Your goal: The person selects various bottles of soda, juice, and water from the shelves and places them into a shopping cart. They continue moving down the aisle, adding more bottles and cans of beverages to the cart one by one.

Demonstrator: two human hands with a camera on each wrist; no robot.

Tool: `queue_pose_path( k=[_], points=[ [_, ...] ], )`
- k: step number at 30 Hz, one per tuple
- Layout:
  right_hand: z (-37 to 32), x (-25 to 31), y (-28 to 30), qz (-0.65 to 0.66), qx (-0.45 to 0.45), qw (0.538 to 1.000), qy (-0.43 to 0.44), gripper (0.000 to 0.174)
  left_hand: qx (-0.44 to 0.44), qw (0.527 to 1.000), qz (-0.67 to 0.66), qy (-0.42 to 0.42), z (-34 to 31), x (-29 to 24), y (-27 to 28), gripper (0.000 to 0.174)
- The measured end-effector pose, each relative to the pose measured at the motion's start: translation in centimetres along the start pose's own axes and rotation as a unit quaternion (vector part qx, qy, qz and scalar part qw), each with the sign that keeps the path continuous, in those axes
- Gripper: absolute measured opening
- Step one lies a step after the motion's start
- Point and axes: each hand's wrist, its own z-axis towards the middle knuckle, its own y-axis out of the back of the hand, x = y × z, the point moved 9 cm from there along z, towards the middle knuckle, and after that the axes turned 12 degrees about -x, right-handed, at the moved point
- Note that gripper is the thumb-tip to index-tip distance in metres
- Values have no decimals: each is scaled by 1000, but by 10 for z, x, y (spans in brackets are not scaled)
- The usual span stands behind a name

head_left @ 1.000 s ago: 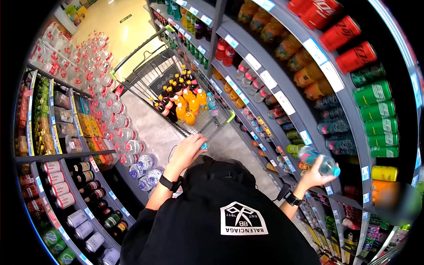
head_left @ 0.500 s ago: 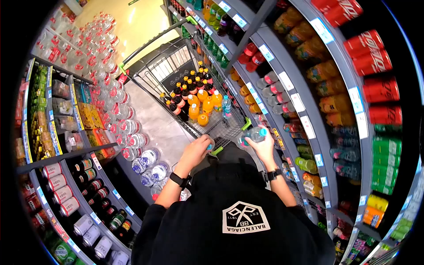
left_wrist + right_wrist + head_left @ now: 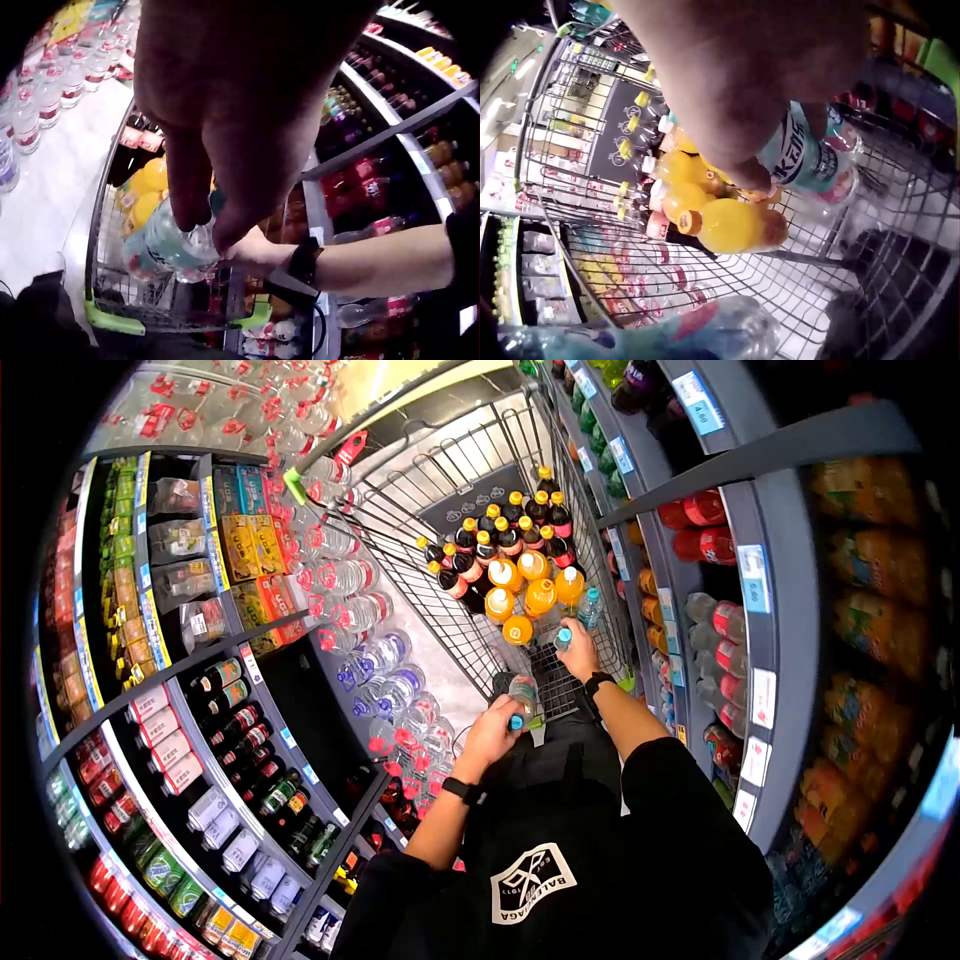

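My left hand (image 3: pixel 490 732) grips a clear, blue-capped drink bottle (image 3: pixel 522 692) near its cap, by the cart's near end. That bottle lies across the bottom of the right wrist view. My right hand (image 3: pixel 580 656) holds another drink bottle (image 3: pixel 802 154) with a teal label, inside the shopping cart (image 3: pixel 410 585). Beside it in the basket stands a similar teal-capped bottle (image 3: pixel 591 608). Left of the right hand are several orange drink bottles (image 3: pixel 540 597), and behind these several dark bottles (image 3: pixel 510 535) with yellow caps. The palms hide part of both held bottles in the wrist views.
Drink shelves (image 3: pixel 755 660) rise close along the cart's right side. On the left are shelves of cans and bottles (image 3: pixel 240 850), and large water bottles (image 3: pixel 345 575) line the floor beside the cart.
The right hand has brought its bottle from beside the right-hand shelf into the cart. The left hand, with its bottle, is nearer the cart. The head view has come closer to the basket.
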Motion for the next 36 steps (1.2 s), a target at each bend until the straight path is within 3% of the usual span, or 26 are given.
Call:
queue_pose_path(
  k=[4,6,8,11,14,15,16,18,20,22,23,26,28,32,34,36],
  points=[
    [16,-41,-28,11,20,999,-40,67,4,998,-34,53,29,31,-43,39],
    [18,-41,-24,38,-21,999,2,68,-35,998,-16,56,49,42,-54,40],
    [9,-45,-24,35,-13,999,-39,68,-25,998,-17,64,65,50,-69,41],
    [6,-62,-4,49,-135,988,-57,70,-4,997,21,71,96,60,-85,40],
    [-3,-67,11,82,-97,985,-114,69,-15,998,-10,57,124,88,-108,41],
    [-9,-70,13,79,-96,986,-112,68,-16,997,-22,71,133,90,-108,41],
    [-14,-69,19,97,-75,989,-88,63,-66,998,-15,5,143,98,-111,46],
    [-31,-69,28,127,-31,988,-86,55,-76,997,-35,3,162,130,-136,49],
    [-53,-67,43,119,-12,988,-100,41,-81,996,-28,4,165,106,-123,48],
    [-79,-73,55,100,-19,989,-105,38,-77,993,-71,59,158,80,-99,41],
    [-95,-81,58,113,-38,987,-106,37,-61,987,-127,74,154,91,-106,35],
    [-142,-84,77,112,-79,981,-139,35,-14,987,-131,89,128,91,-98,29],
    [-178,-95,86,125,-106,970,-179,37,-6,990,-139,29,112,101,-95,28],
    [-263,-116,92,142,-208,940,-229,37,80,996,-33,-8,76,117,-76,30],
    [-312,-140,82,178,-287,906,-256,32,130,991,-16,-33,69,146,-78,31],
    [-366,-126,84,233,-344,858,-303,34,150,985,31,-73,63,151,-63,30]
  ],
)
